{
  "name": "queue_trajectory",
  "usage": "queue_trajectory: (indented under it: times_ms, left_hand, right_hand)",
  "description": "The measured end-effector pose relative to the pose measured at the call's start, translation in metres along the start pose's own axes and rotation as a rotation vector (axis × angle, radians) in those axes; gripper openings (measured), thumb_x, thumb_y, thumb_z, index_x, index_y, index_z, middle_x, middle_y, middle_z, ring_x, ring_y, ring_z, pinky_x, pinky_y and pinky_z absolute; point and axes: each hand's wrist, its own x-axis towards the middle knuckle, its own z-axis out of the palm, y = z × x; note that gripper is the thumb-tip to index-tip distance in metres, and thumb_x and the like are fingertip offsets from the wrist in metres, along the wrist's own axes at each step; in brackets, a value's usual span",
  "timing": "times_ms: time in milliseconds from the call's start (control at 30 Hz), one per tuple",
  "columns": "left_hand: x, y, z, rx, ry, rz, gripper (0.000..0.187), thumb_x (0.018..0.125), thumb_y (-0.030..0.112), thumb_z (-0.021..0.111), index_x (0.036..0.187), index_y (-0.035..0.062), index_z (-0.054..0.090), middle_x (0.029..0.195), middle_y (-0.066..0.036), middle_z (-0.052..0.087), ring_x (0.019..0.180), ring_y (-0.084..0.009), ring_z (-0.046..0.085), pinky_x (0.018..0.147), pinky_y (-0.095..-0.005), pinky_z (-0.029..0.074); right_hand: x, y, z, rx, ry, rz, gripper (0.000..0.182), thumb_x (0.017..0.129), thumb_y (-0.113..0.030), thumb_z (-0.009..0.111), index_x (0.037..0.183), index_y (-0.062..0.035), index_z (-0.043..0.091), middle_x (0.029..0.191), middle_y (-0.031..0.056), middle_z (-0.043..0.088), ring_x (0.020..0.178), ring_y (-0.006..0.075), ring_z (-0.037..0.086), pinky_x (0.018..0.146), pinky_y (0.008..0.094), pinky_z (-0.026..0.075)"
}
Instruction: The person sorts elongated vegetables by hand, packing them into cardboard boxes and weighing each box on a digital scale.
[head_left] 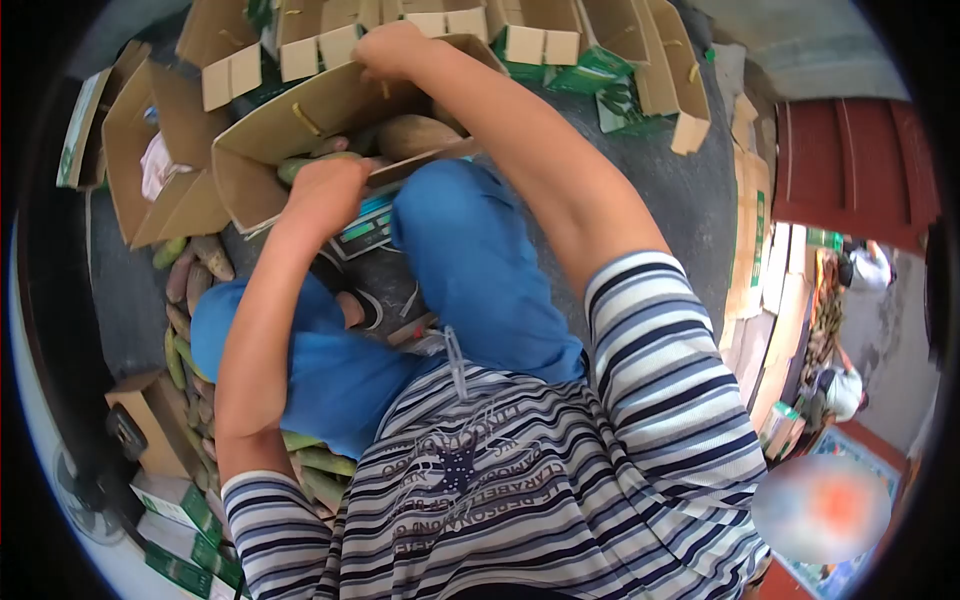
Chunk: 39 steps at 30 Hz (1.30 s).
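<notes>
An open cardboard box (350, 98) stands in front of me, over a digital scale (362, 236) whose lit display shows beneath its near side. Inside lie a large tan squash (415, 136) and several smaller vegetables, partly hidden. My left hand (332, 192) is closed on the box's near edge. At the far edge, my right hand (394, 50) has its fingers curled over the cardboard. Both hands touch this same box, one on each long side.
More open boxes (540, 30) line the far side. Another box (160, 150) on the left holds something pink. Loose root vegetables (195, 270) lie by my left leg, with green-and-white cartons (180, 500) behind. Two other people (840, 390) are at far right, near a produce pile.
</notes>
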Motion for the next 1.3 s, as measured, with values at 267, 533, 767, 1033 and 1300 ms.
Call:
queue_trajectory:
  times_ms: [267,533,767,1033,1300]
  left_hand:
    - [0.038,0.04,-0.026,0.184,0.031,0.295,0.013,0.075,0.008,0.056,0.086,0.0052,0.063,0.076,-0.015,0.061,0.079,-0.0336,0.061,0.069,-0.0433,0.048]
    - [0.09,0.201,0.03,0.45,0.061,0.813,0.009,0.072,0.012,0.054,0.07,0.0118,0.063,0.071,-0.007,0.06,0.078,-0.0231,0.061,0.072,-0.0376,0.045]
    - [0.065,0.271,-0.012,-0.038,0.257,0.957,0.018,0.075,0.012,0.058,0.093,0.0066,0.057,0.109,-0.011,0.056,0.108,-0.0274,0.052,0.098,-0.0427,0.035]
    - [0.025,0.117,-0.041,-0.144,0.145,0.294,0.024,0.087,0.007,0.053,0.11,0.0024,0.057,0.119,-0.015,0.054,0.108,-0.0315,0.053,0.091,-0.0357,0.042]
    - [-0.004,0.006,-0.028,-0.127,0.35,-0.038,0.024,0.089,0.009,0.051,0.112,0.0019,0.055,0.113,-0.017,0.055,0.103,-0.0318,0.055,0.089,-0.0363,0.042]
  right_hand:
    - [-0.113,0.074,0.007,0.135,0.093,0.1,0.032,0.079,-0.037,0.061,0.098,-0.0117,0.064,0.092,0.013,0.065,0.09,0.0319,0.061,0.073,0.0437,0.048]
    - [-0.427,0.069,0.109,0.505,0.314,0.803,0.031,0.083,-0.038,0.058,0.101,-0.0135,0.065,0.093,0.0141,0.065,0.087,0.0326,0.06,0.074,0.0402,0.047]
    - [-0.65,-0.012,0.233,0.601,0.369,1.686,0.039,0.078,-0.04,0.061,0.096,-0.0051,0.065,0.089,0.0187,0.065,0.086,0.0348,0.062,0.075,0.0417,0.047]
    - [-0.81,-0.038,0.281,0.38,0.085,2.181,0.049,0.073,-0.047,0.061,0.087,-0.0002,0.068,0.087,0.0222,0.065,0.087,0.0339,0.063,0.077,0.0394,0.048]
    - [-0.827,-0.043,0.274,0.262,0.071,2.451,0.047,0.077,-0.034,0.061,0.096,0.0087,0.061,0.092,0.0257,0.063,0.091,0.0392,0.06,0.081,0.0447,0.047]
